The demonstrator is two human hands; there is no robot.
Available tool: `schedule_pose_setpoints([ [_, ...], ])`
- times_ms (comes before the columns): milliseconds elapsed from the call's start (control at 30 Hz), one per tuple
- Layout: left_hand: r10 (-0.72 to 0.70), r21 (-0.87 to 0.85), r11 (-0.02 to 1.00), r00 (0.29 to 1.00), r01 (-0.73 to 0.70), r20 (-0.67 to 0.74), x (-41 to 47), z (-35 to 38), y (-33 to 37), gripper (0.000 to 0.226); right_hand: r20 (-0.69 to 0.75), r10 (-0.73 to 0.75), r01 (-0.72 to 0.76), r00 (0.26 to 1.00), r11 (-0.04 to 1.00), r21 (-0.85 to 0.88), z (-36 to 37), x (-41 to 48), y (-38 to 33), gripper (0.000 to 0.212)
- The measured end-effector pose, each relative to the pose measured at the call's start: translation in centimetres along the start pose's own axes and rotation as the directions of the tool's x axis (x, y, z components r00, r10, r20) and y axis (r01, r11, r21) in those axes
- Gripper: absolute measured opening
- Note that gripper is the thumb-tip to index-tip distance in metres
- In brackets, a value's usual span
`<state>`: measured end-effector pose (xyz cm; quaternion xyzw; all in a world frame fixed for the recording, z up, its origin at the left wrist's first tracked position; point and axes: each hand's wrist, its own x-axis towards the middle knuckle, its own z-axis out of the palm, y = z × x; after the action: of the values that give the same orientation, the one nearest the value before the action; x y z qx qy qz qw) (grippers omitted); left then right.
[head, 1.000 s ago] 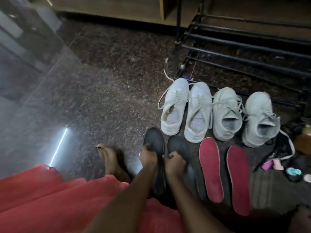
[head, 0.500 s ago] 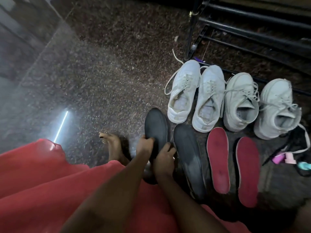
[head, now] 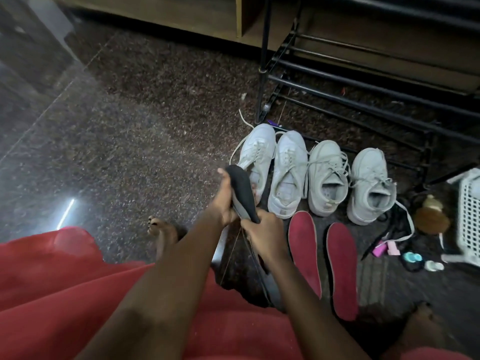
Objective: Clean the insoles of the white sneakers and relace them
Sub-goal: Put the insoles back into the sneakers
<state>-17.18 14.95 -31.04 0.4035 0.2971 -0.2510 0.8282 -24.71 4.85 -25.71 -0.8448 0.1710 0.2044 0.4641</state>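
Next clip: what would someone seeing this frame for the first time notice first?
The dark insole is held up at centre, the left hand gripping its upper part and the right hand its lower end. Behind it, four white sneakers stand in a row on the floor before a black rack, and two red insoles lie flat to the right of the hands. A red garment fills the lower left.

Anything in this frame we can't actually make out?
Head view only:
- Second black insole: mostly under the right forearm.
- Leftmost sneaker: opening covered by the held black insole.
- White basket: cut off by the right edge.
- Small items beside it: too small to identify.
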Motion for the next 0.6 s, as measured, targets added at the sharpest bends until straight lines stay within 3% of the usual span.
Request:
schedule_pose_setpoints([
  [100, -0.021, 0.33, 0.943, 0.998, 0.038, -0.057, 1.4, 2.3, 0.4, 0.078, 0.004, -0.03, 0.03, 1.0, 0.997, -0.068, -0.9, 0.6, -0.2, 0.019],
  [233, 0.058, 0.591, 0.805, 0.986, 0.045, -0.155, 2.9, 4.0, 1.2, 0.103, 0.001, -0.019, 0.019, 1.0, 0.989, -0.148, -2.3, 2.1, -1.7, 0.041],
  [267, 0.164, 0.681, 0.732, 0.967, 0.012, -0.193, 3.0, 4.1, 1.5, 0.093, 0.001, -0.018, 0.018, 1.0, 0.984, -0.178, -2.7, 2.4, -2.1, 0.045],
  [333, 0.419, 0.815, 0.579, 0.854, 0.01, -0.309, 4.2, 3.0, 2.0, 0.063, 0.018, -0.003, 0.007, 1.0, 0.975, -0.222, -3.1, 3.0, -2.9, 0.046],
  [400, 0.525, 0.918, 0.39, 0.802, 0.073, -0.286, 5.6, 1.5, 2.5, 0.041, 0.047, 0.038, -0.024, 0.998, 0.965, -0.26, -3.2, 3.6, -3.4, 0.04],
  [500, 0.421, 0.991, 0.09, 0.897, 0.102, -0.13, 7.7, 0.5, 2.9, 0.034, 0.087, 0.08, -0.052, 0.993, 0.956, -0.288, -3.6, 4.7, -4.3, 0.029],
  [600, 0.321, 0.999, 0.021, 0.946, 0.044, -0.049, 8.5, 0.9, 3.5, 0.051, 0.118, 0.099, -0.06, 0.988, 0.954, -0.292, -4.7, 5.9, -5.3, 0.014],
])
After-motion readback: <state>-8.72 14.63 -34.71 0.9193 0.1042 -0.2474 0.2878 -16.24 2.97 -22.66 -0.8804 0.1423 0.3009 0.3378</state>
